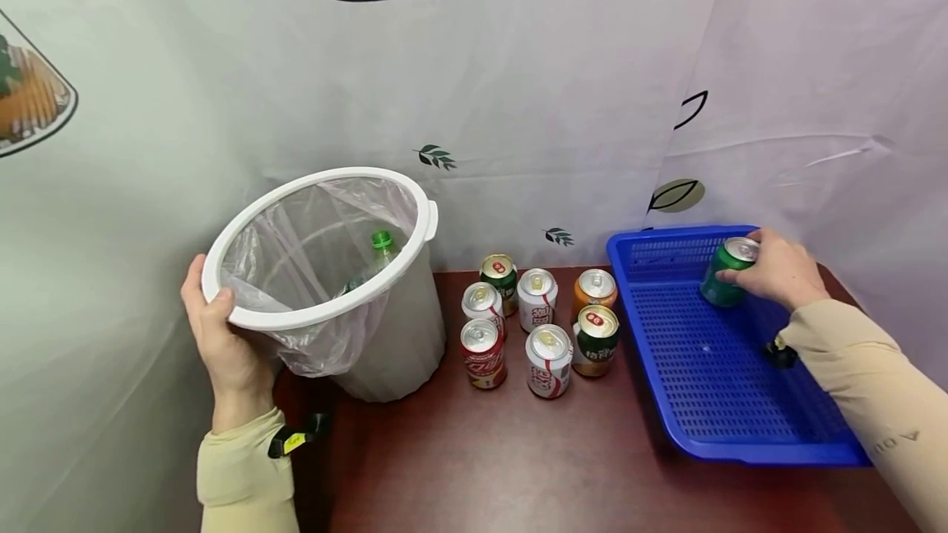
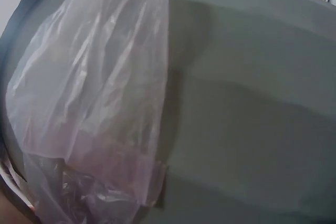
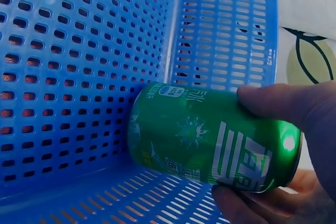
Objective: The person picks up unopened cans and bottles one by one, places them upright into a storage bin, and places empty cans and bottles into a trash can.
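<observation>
My right hand [image 1: 785, 270] grips a green soda can [image 1: 727, 274] at the far end of a blue plastic basket [image 1: 670, 401]. In the right wrist view the thumb and fingers lie on opposite sides of the can [image 3: 210, 137], whose base is against the perforated basket floor. At the left, my left hand [image 1: 225, 344] holds the white rim [image 1: 296, 319] of a grey trash bin [image 1: 403, 336], thumb over the edge. A clear plastic bag [image 2: 94, 77] lines the bin and hangs over its outside. Inside shows a bottle with a green cap [image 1: 381, 239]; its lower part is hidden.
Several drink cans stand upright between bin and basket, among them a red can [image 1: 484, 354], a white can [image 1: 550, 362], a dark green can [image 1: 596, 341] and an orange can [image 1: 595, 289]. All rest on a dark red-brown table [image 1: 474, 459]. A pale printed cloth [image 1: 533, 105] hangs behind.
</observation>
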